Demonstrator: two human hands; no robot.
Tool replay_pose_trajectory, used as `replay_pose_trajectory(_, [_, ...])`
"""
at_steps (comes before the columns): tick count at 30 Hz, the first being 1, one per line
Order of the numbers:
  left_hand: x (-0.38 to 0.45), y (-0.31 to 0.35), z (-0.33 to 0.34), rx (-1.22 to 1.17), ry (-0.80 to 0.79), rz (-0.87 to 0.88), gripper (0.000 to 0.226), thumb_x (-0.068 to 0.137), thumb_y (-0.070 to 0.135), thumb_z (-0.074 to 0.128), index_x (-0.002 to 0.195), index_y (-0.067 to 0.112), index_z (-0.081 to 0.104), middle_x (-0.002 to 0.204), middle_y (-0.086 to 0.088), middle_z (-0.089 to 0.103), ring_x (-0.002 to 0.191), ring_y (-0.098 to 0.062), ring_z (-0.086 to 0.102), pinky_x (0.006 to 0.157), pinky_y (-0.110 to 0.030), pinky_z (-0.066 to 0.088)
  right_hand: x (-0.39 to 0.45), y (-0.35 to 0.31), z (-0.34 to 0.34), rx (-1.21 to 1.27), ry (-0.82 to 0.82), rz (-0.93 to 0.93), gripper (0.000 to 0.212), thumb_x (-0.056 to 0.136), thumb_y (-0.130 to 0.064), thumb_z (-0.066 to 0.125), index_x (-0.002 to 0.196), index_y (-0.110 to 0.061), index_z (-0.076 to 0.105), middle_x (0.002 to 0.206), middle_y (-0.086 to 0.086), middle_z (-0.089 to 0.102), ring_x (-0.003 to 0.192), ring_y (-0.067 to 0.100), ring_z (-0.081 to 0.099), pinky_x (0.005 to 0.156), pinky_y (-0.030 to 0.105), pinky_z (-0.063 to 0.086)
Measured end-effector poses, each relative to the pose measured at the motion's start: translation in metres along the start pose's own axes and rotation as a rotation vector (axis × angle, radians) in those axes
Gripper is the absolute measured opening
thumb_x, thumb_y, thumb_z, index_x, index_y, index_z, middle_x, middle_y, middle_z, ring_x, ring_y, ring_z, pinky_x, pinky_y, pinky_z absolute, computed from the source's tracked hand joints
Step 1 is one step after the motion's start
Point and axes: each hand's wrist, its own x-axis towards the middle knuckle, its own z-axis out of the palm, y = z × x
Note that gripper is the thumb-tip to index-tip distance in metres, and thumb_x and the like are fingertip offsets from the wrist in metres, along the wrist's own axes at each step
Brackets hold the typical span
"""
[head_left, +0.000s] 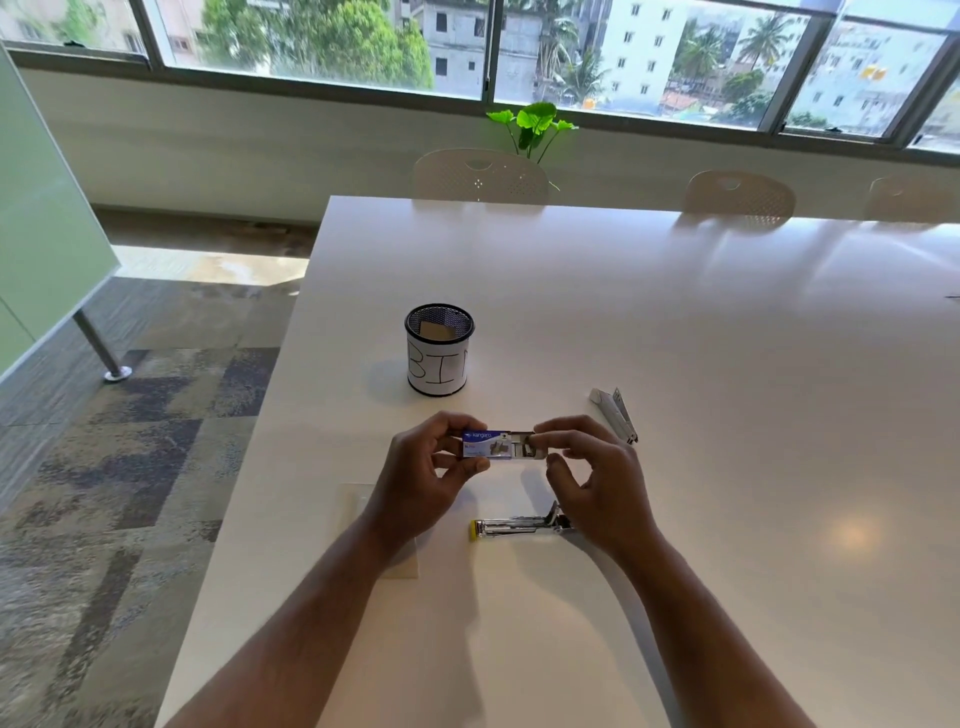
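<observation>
The left hand (431, 467) is pinching the staple box (485, 444) steady just above the table (675, 338) while the right hand (589, 467) is pinching its slid-out tray (522, 448), likely fetching staples for the opened stapler (519, 527) at six o'clock.

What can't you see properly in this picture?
Head view only:
- Staples inside the staple box: too small, and the right hand covers its open end.
- Bottom of the mesh cup: its wall hides it.
- Right end of the metal stapler part: behind the right hand.
- Small print on the box: blurred.
</observation>
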Motion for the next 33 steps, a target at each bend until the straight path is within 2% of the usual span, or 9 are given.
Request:
replay_pose_trajectory(4, [0.0,0.0,0.0,-0.025,-0.005,0.01,0.037,0.082,0.008,0.083,0.113,0.022,0.069,0.107,0.008,0.078,0.093,-0.019,0.078,0.077,-0.025,0.062,0.001,-0.003,0.0,-0.039,-0.002,0.005,0.017,0.09,-0.029,0.075,0.102,-0.018,0.081,0.106,-0.012,0.073,0.094,0.009,0.071,0.074,0.034,0.06])
replay_pose_trajectory(8, [0.0,0.001,0.0,-0.026,-0.01,0.018,0.037,0.082,0.011,0.083,0.113,0.026,0.068,0.108,0.008,0.079,0.094,-0.017,0.078,0.077,-0.025,0.062,0.002,-0.005,0.002,-0.099,-0.014,0.024,0.015,0.088,-0.026,0.082,0.101,-0.018,0.082,0.104,-0.011,0.074,0.091,0.008,0.07,0.074,0.037,0.061])
replay_pose_trajectory(13, [0.0,0.004,-0.001,-0.031,-0.009,0.016,0.041,0.082,0.012,0.082,0.112,0.036,0.067,0.109,0.004,0.078,0.094,-0.018,0.078,0.078,-0.026,0.063,0.003,-0.005,0.003,-0.042,-0.021,0.053,0.012,0.088,-0.023,0.082,0.098,-0.018,0.08,0.103,-0.01,0.073,0.092,0.009,0.07,0.073,0.037,0.061])
replay_pose_trajectory(18, [0.0,0.004,-0.001,-0.037,-0.013,-0.007,0.038,0.083,0.009,0.083,0.111,0.03,0.067,0.107,0.006,0.078,0.091,-0.019,0.078,0.077,-0.025,0.062,0.004,-0.004,0.003,0.089,0.005,0.096,0.012,0.091,-0.024,0.078,0.102,-0.019,0.077,0.105,-0.011,0.072,0.097,0.012,0.071,0.077,0.035,0.063])
replay_pose_trajectory(21, [0.0,0.004,-0.001,-0.026,-0.018,-0.012,0.038,0.083,0.006,0.083,0.112,0.026,0.068,0.107,0.005,0.078,0.091,-0.02,0.078,0.077,-0.026,0.062,0.005,-0.006,0.002,0.2,0.032,0.155,0.01,0.093,-0.024,0.076,0.102,-0.027,0.076,0.104,-0.014,0.074,0.098,0.012,0.073,0.08,0.03,0.063])
replay_pose_trajectory(25, [0.001,0.007,-0.001,-0.027,-0.006,-0.023,0.041,0.084,0.007,0.082,0.11,0.034,0.067,0.107,0.008,0.078,0.091,-0.019,0.078,0.076,-0.025,0.062,0.006,-0.014,-0.007,0.294,0.045,0.236,0.01,0.093,-0.023,0.073,0.102,-0.025,0.076,0.105,-0.011,0.075,0.102,0.013,0.072,0.086,0.034,0.063])
replay_pose_trajectory(28, [0.001,0.005,-0.001,-0.005,0.009,-0.038,0.038,0.085,0.007,0.082,0.111,0.03,0.067,0.106,0.004,0.078,0.091,-0.019,0.077,0.077,-0.03,0.064,-0.001,-0.024,-0.025,0.2,0.028,0.133,0.012,0.093,-0.031,0.074,0.101,-0.022,0.077,0.109,-0.012,0.073,0.107,0.016,0.071,0.087,0.042,0.061])
replay_pose_trajectory(30, [0.001,0.004,0.0,0.003,0.021,-0.054,0.034,0.086,0.006,0.082,0.113,0.023,0.069,0.105,0.003,0.078,0.091,-0.019,0.077,0.079,-0.035,0.065,-0.014,-0.032,-0.034,0.077,0.002,0.02,0.009,0.094,-0.032,0.075,0.099,-0.025,0.077,0.11,-0.015,0.071,0.109,0.014,0.069,0.089,0.04,0.056])
replay_pose_trajectory(33, [0.001,0.003,0.0,0.006,0.023,-0.065,0.032,0.086,0.006,0.081,0.114,0.018,0.069,0.104,0.003,0.079,0.091,-0.019,0.077,0.08,-0.037,0.065,-0.042,-0.039,-0.039,-0.127,-0.108,-0.132,0.016,0.093,-0.044,0.071,0.098,-0.029,0.076,0.119,-0.018,0.067,0.122,0.014,0.058,0.097,0.034,0.05])
